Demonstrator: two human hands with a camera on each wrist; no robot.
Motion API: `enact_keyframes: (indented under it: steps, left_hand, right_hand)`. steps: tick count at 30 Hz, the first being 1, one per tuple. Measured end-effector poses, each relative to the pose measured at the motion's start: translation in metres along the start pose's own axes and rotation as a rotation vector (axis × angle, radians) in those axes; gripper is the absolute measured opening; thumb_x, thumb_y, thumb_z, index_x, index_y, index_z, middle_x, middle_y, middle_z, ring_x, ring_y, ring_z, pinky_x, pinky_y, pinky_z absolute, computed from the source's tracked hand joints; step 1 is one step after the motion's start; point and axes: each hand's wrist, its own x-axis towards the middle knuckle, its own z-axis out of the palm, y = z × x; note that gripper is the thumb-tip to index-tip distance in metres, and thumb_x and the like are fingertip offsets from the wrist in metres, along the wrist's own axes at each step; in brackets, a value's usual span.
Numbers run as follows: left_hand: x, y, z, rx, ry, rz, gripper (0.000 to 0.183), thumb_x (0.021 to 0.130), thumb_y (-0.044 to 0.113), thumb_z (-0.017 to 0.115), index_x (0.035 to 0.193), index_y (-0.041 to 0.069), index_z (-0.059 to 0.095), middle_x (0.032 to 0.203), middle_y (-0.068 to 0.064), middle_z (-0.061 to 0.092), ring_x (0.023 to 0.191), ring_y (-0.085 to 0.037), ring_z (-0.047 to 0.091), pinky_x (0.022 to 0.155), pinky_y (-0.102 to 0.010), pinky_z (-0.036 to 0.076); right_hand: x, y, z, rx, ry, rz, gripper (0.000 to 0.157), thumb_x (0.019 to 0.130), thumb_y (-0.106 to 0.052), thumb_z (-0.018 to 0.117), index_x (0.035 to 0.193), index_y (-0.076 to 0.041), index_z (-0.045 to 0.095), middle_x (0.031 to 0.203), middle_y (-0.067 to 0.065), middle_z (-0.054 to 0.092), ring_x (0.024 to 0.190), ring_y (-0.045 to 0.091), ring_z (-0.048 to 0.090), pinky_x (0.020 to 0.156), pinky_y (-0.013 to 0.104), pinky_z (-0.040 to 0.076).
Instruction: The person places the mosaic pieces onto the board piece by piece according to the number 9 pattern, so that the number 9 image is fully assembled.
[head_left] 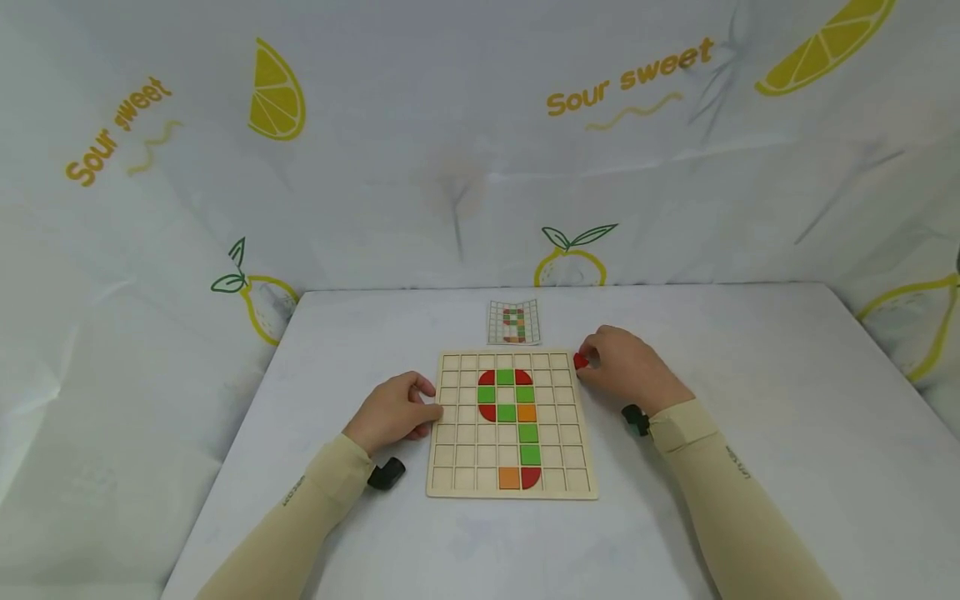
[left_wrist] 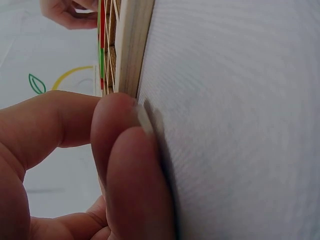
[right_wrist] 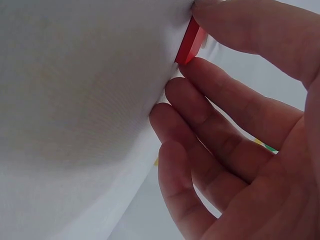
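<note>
A pale wooden grid board (head_left: 465, 482) lies flat on the table. Green, orange and round-cornered red tiles (head_left: 529, 477) sit in its cells, forming a figure like a 9. My left hand (head_left: 393, 408) is at the board's left edge, and its loosely bent fingertips (left_wrist: 117, 112) touch the rim in the left wrist view. Just past the upper right corner, my right hand (head_left: 626, 367) pinches a small red tile (right_wrist: 191, 42) between thumb and index finger, low by the tabletop. The other right fingers are half bent, and the tile's full outline is partly hidden.
Behind the board lies a small printed card (head_left: 492, 321) with a gridded 9-like pattern in red, green and orange. The white table (head_left: 420, 550) backs onto a white cloth (head_left: 420, 167) printed with lemons and lettering. Each wrist carries a small black device (head_left: 387, 474).
</note>
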Motion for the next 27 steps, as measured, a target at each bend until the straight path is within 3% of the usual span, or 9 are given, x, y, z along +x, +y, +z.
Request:
enact_keyframes:
  steps: [20, 27]
  left_hand:
    - [0.002, -0.003, -0.002, -0.001, -0.001, 0.010, 0.028, 0.093, 0.022, 0.080, 0.116, 0.013, 0.066, 0.082, -0.006, 0.069, 0.068, -0.017, 0.069, 0.063, -0.028, 0.054]
    - [0.002, -0.003, 0.000, -0.008, -0.004, -0.006, 0.028, 0.094, 0.024, 0.080, 0.116, 0.014, 0.066, 0.084, -0.006, 0.069, 0.068, -0.017, 0.070, 0.064, -0.028, 0.055]
  right_hand:
    - [0.001, 0.000, -0.006, 0.047, -0.045, 0.019, 0.021, 0.094, -0.013, 0.074, 0.111, -0.001, 0.078, 0.110, 0.012, 0.075, 0.100, 0.029, 0.067, 0.095, 0.050, 0.058]
    - [-0.011, -0.004, -0.010, 0.065, -0.058, 0.055, 0.023, 0.097, -0.016, 0.072, 0.113, -0.001, 0.078, 0.115, 0.014, 0.075, 0.104, 0.031, 0.068, 0.098, 0.053, 0.058]
